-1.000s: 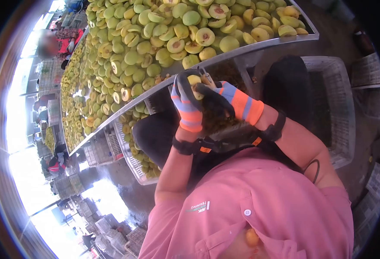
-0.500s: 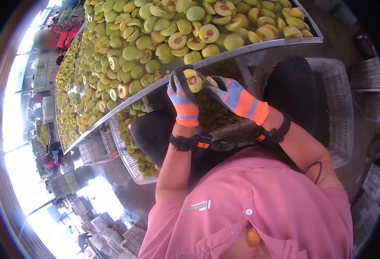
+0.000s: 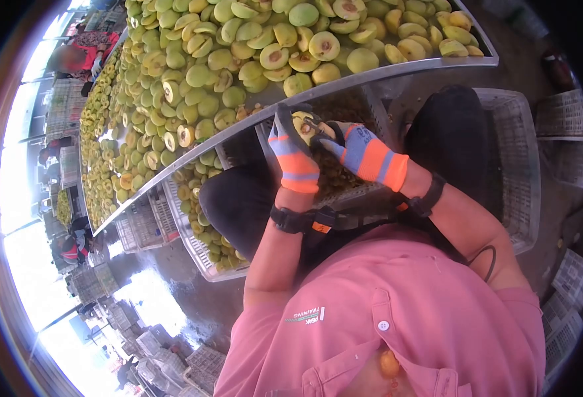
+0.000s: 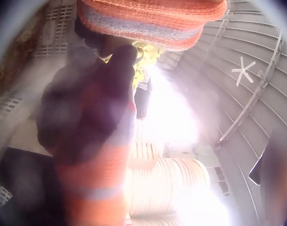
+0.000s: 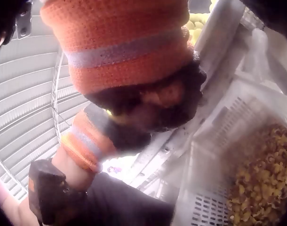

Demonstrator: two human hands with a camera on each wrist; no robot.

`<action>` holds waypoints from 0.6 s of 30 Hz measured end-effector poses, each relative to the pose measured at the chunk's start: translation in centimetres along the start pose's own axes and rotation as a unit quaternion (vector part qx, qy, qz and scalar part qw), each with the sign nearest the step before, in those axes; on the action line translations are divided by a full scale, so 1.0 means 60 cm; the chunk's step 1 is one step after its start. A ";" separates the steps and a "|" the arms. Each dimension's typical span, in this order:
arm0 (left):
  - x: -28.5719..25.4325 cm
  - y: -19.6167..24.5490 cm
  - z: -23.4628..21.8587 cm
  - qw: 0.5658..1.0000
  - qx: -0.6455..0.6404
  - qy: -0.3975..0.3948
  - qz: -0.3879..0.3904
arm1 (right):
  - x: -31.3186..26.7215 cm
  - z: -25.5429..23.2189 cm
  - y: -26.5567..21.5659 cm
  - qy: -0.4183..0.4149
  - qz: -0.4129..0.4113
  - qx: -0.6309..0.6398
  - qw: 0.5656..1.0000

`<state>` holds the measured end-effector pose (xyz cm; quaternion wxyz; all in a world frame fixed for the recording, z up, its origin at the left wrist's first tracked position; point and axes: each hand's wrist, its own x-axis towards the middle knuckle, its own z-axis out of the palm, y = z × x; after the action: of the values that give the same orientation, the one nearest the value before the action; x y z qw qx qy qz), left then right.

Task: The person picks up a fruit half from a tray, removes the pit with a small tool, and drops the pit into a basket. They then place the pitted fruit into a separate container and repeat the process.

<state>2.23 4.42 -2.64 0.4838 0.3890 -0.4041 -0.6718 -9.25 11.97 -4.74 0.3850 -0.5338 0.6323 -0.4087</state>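
Note:
In the head view my gloved left hand [image 3: 292, 151] grips a green-yellow stone-fruit half [image 3: 302, 124], its pale cut face with a brown centre turned toward my right hand. My right hand [image 3: 365, 153], in a matching orange and blue-grey glove with dark palm, holds a small brown-handled tool [image 3: 330, 130] whose dark tip overlaps the cut face. Both hands meet just in front of the metal table edge. The left wrist view shows the right glove [image 4: 87, 103] close by, partly blurred by glare. In the right wrist view the gloved fingers mostly hide the tool.
A metal-rimmed table [image 3: 384, 72] piled with fruit halves [image 3: 238, 59] lies ahead. Below my hands a crate [image 5: 204, 165] holds small brown pieces [image 5: 261, 183]. Other crates stand at the left [image 3: 208, 270] and right [image 3: 526, 178] of my legs. A person [image 3: 96, 49] works at the far left.
The tool tip has come back over the fruit's cut face after being drawn aside half a second ago. My left hand has shifted slightly right, still gripping the fruit half.

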 end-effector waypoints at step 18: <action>0.001 -0.001 0.028 0.979 0.098 0.033 0.175 | 0.003 -0.020 -0.017 0.077 0.000 0.164 0.983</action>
<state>0.69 4.67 -2.08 0.5665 0.3802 -0.5135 -0.5203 -10.01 11.82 -3.36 0.4180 -0.4300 0.5843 -0.5467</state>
